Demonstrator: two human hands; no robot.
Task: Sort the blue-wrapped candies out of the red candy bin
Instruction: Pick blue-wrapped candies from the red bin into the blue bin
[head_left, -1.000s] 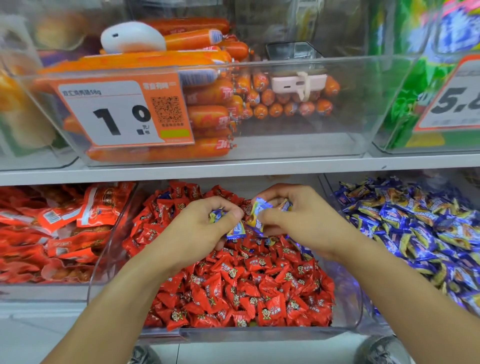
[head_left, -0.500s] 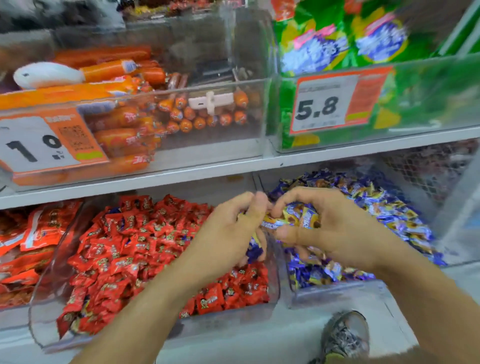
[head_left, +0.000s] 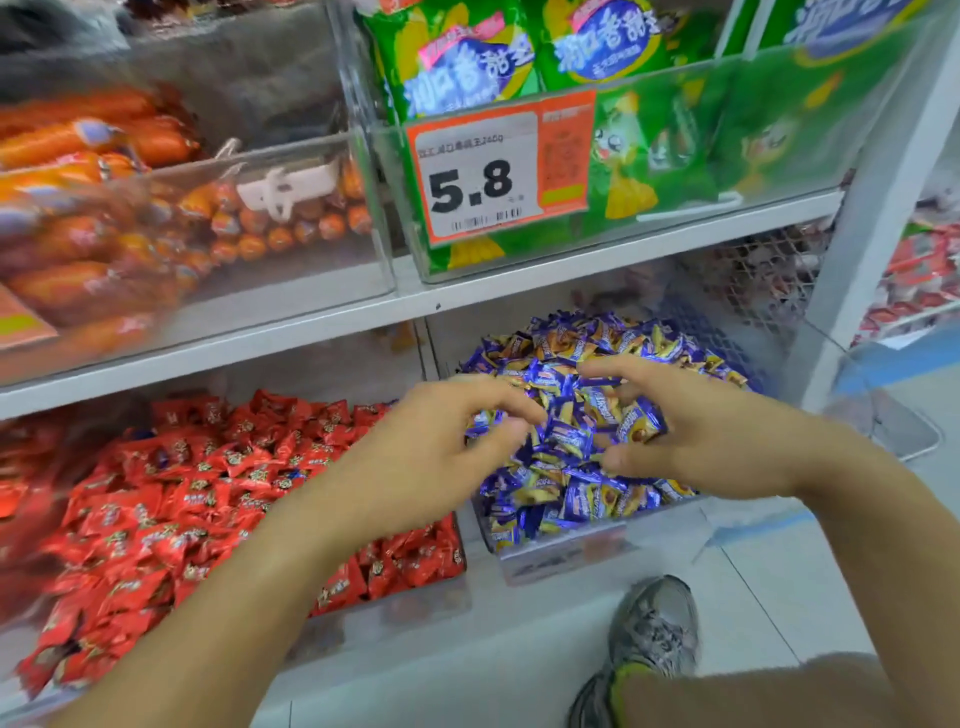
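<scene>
White metal shelf (head_left: 311, 338), two tiers, in a shop; pale tiled floor (head_left: 769, 597) below with a grey trainer (head_left: 654, 623) on it. Lower tier: clear red candy bin (head_left: 395, 608) on the left, heaped with red-wrapped candies (head_left: 171, 509); just beside it on the right, a clear bin of blue-wrapped candies (head_left: 561, 499). Both hands hover over the blue pile. Left hand (head_left: 441, 457): fingers loosely curled, thumb and forefinger apart, nothing gripped that I can see. Right hand (head_left: 701, 436): fingers spread and bent; one blue candy lies against the palm, but whether it is gripped I cannot tell. Upper tier: orange sausages (head_left: 104, 249), green snack bags (head_left: 649, 150), price tag (head_left: 478, 171) reading 5.8.
</scene>
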